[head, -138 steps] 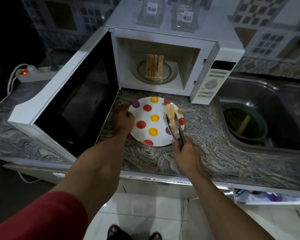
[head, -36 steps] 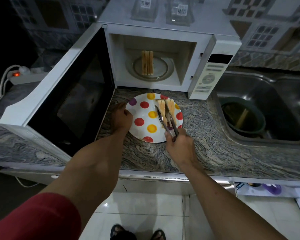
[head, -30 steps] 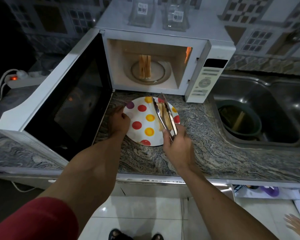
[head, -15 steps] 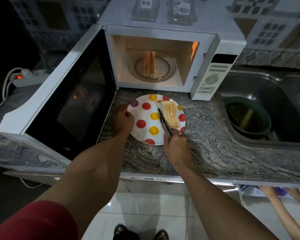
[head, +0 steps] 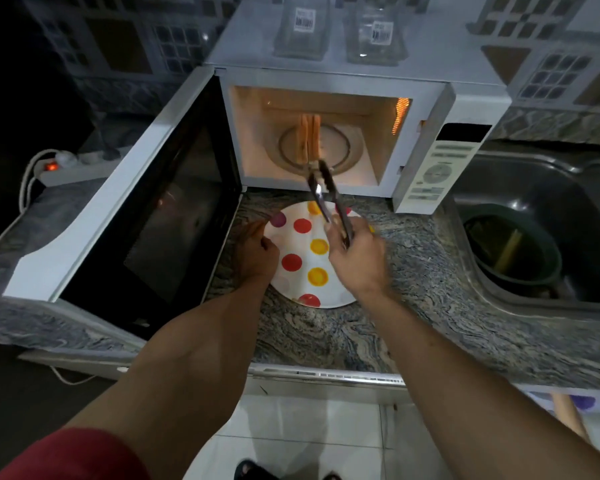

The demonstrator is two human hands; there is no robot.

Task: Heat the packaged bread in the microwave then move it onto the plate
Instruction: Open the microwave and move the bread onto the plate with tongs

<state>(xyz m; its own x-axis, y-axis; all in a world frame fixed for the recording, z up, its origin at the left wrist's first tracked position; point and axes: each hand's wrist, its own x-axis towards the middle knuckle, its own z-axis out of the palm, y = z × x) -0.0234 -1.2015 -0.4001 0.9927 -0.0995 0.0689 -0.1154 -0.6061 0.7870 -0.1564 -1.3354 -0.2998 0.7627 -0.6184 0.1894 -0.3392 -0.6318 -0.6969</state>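
Two bread slices (head: 309, 140) stand upright on the turntable inside the lit, open microwave (head: 326, 98). My right hand (head: 357, 258) grips metal tongs (head: 328, 195); their tips reach into the cavity at the bottom of the slices. Whether the tips pinch a slice I cannot tell. The white plate with coloured dots (head: 305, 268) lies on the counter in front of the microwave. My left hand (head: 257, 254) rests curled on the plate's left rim. My right hand hides the right part of the plate, including any bread lying there.
The microwave door (head: 136, 209) hangs open to the left. A steel sink (head: 551, 188) with a dark green bowl (head: 513, 251) lies to the right. Two clear containers (head: 340, 26) stand on top of the microwave. A power strip (head: 70, 164) with a red light sits far left.
My right hand has lifted the tongs off the plate and pushed them forward into the microwave, up to the standing slices. The left hand stays on the plate rim.
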